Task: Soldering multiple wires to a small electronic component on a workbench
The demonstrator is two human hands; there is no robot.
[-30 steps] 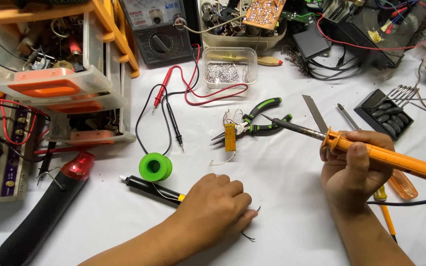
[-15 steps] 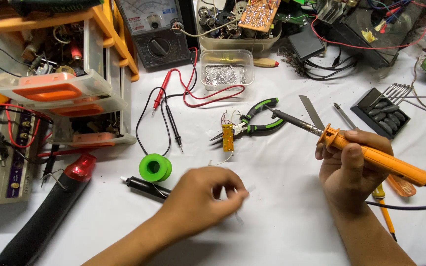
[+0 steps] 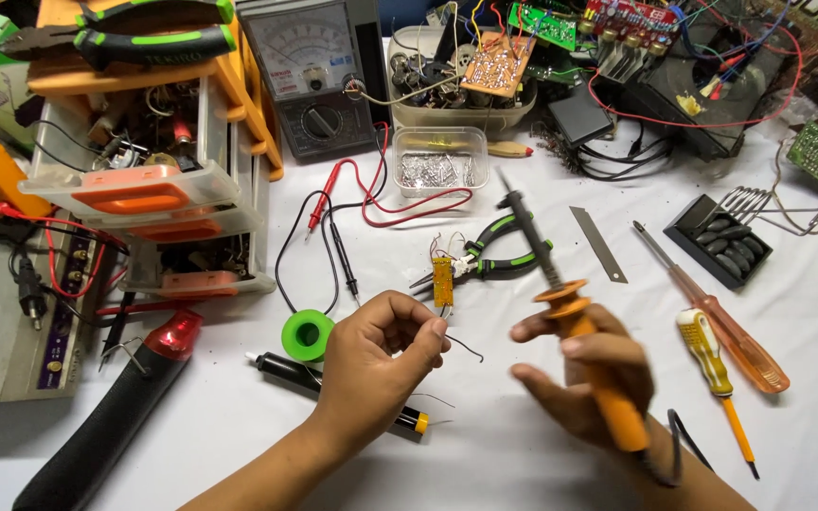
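Hands meet over a white table, each busy with its own tool. Left hand is curled, thumb and forefinger pinched on a thin dark wire whose free end bends out to the right, kept up off the cloth so the tip can reach it. Right hand is wrapped loosely around the orange grip of a soldering iron, fingers partly spread; the dark shaft points up and far-left, away from both hands, seemingly to keep the hot end off skin and cloth, and its cord trails off near the wrist. Just beyond the wire lies a small yellow part with fine leads, touching the nose of green-handled pliers, close enough to be reached without shifting. Green solder spool sits left of the left hand, with a black pen-like tool partly under it. To the right, well apart from the iron, lie a blade and 2 screwdrivers, 1 amber, 1 yellow. At the far edge stand a meter, its red and black probes trailing nearer, a clear box, and orange drawers at far left.
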